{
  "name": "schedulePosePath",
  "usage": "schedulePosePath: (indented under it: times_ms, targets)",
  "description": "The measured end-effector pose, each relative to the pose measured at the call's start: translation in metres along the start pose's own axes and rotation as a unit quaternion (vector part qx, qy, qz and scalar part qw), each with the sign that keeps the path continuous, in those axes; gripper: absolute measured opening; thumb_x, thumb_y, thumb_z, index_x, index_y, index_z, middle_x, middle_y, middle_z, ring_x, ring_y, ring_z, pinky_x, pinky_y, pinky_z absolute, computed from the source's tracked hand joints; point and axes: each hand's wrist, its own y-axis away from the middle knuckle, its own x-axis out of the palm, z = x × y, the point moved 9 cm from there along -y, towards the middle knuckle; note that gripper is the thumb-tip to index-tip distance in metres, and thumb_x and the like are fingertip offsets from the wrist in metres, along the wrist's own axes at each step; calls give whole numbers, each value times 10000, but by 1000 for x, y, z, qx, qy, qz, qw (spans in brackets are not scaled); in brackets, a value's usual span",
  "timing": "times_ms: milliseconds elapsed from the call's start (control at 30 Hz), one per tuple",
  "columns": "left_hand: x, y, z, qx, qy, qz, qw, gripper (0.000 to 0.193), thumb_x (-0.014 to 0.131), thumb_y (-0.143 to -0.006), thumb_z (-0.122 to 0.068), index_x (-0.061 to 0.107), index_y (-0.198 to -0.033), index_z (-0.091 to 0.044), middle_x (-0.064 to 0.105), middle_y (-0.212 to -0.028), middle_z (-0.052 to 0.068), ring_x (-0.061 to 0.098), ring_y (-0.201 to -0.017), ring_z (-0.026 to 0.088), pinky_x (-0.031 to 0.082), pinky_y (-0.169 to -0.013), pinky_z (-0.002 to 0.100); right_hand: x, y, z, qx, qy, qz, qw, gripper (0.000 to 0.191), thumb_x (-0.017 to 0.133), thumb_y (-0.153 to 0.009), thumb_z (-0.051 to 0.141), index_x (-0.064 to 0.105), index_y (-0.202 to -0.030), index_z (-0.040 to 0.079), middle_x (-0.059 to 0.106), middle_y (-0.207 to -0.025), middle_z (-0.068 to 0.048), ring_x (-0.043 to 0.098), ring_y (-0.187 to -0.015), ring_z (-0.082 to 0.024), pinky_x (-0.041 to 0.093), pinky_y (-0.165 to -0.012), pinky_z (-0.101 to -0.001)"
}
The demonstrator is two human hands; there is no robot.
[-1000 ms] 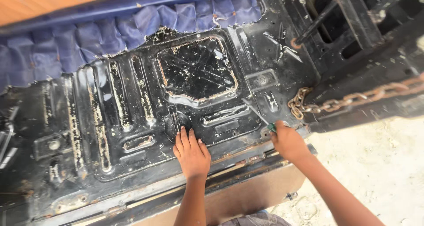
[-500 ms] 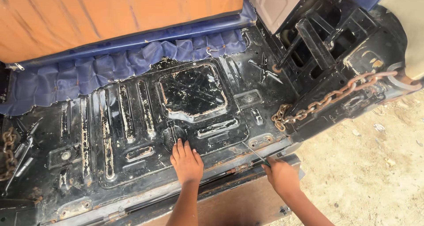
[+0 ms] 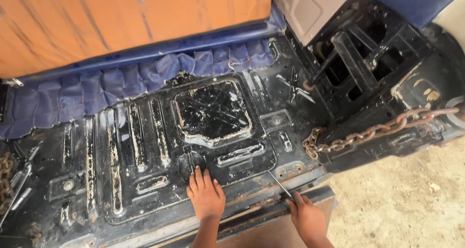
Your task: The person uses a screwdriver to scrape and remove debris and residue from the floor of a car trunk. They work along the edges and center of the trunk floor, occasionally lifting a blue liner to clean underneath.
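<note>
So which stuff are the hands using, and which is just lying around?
In use:
left hand, flat on the black metal floor panel
right hand, holding a thin metal tool

Lying about:
rusty chain
blue padded cover
sandy ground

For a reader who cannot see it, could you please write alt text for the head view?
A left hand lies flat on a grimy black ribbed metal floor panel, while the right hand holds a thin metal tool at its front edge. A rusty chain drapes right; blue padding lines the back.
</note>
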Motion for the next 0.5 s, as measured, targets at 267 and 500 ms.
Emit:
schedulePosePath:
  times_ms: [267, 500]
  targets:
    - [-4, 3, -2, 9, -6, -11, 1000, 502, 471, -930, -281, 511, -1379, -59, 406, -1540, 155, 355, -1416, 362, 269, -1125, 546, 7, -11, 15, 97, 10, 210, 973, 296, 642, -932, 339, 700, -1002, 57, 747, -890, -201, 705, -866, -403, 561, -783, -502]
    - [-6, 3, -2, 8, -6, -18, 1000, 497, 466, -935, -277, 515, -1380, -62, 385, -1557, 161, 344, -1422, 364, 265, -1111, 563, 28, -4, 4, 73, 2, 200, 977, 300, 670, -905, 338, 695, -1035, 68, 742, -860, -190, 708, -812, -408, 554, -730, -512]
